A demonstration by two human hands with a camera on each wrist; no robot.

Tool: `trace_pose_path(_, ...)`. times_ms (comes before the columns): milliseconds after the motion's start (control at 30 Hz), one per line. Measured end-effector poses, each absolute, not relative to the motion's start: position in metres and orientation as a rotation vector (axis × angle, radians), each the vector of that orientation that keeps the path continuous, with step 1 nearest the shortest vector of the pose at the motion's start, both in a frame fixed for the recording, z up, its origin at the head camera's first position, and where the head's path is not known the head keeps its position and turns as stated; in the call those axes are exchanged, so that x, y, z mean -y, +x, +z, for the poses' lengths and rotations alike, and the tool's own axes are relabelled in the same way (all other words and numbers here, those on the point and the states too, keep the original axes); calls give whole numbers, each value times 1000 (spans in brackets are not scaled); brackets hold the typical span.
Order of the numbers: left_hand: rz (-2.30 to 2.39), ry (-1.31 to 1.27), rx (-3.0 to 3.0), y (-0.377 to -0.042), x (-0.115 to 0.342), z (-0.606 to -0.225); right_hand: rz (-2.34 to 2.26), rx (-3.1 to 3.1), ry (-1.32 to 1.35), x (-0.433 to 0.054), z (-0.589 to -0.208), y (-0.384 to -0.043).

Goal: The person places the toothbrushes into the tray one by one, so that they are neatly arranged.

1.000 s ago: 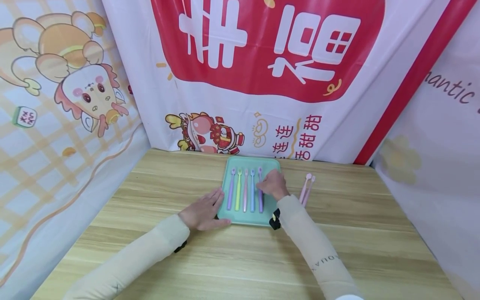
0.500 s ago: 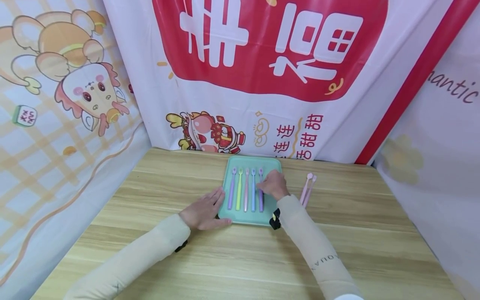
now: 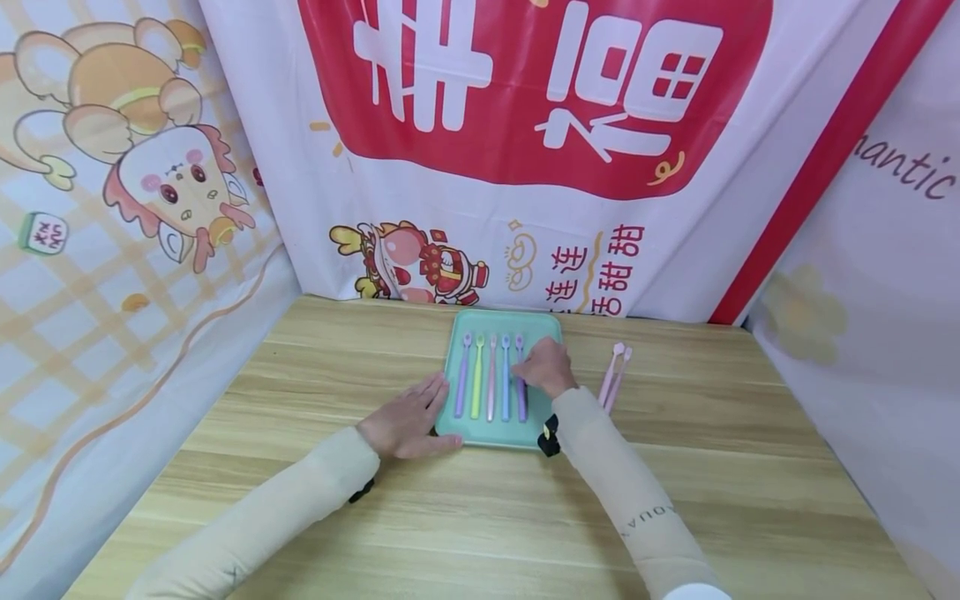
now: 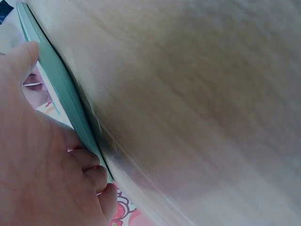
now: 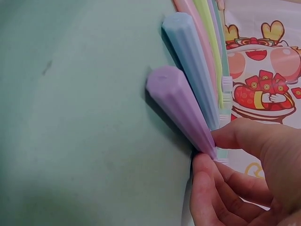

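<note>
A mint-green tray (image 3: 504, 323) lies on the wooden table and bears a row of toothbrushes with their heads toward the back. My right hand (image 3: 547, 368) pinches the rightmost one, a purple toothbrush (image 5: 181, 108), between thumb and fingers near its middle. Close beside it lies a blue toothbrush (image 5: 190, 56), then a pink toothbrush (image 3: 491, 383), a yellow toothbrush (image 3: 476, 383) and another purple toothbrush (image 3: 461, 383) at the far left. My left hand (image 3: 405, 423) rests at the tray's left edge with fingers straight and thumb at the near left corner. The left wrist view has that hand along the tray's green side (image 4: 66, 89).
Two pink toothbrushes (image 3: 613, 379) lie on the table (image 3: 712, 467) right of the tray, partly hidden by my right forearm. A printed cloth (image 3: 420, 200) hangs right behind the table's back edge, and cloth walls stand at both sides.
Almost nothing moves. My right hand keeps its pinch on the purple toothbrush and my left hand stays at the tray's edge; the head view shifts slightly.
</note>
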State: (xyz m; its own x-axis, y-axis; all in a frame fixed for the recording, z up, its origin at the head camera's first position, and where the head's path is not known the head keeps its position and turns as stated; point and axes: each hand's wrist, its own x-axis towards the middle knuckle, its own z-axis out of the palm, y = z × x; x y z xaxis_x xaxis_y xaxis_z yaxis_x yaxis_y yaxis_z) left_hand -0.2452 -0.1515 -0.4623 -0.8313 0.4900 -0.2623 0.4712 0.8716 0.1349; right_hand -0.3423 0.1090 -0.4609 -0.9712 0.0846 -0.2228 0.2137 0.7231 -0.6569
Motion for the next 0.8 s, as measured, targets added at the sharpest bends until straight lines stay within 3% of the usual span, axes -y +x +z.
trace_pose_path(800, 87, 717, -2770, -244, 151, -462, -1080, -2761, 252, -108, -460, -340)
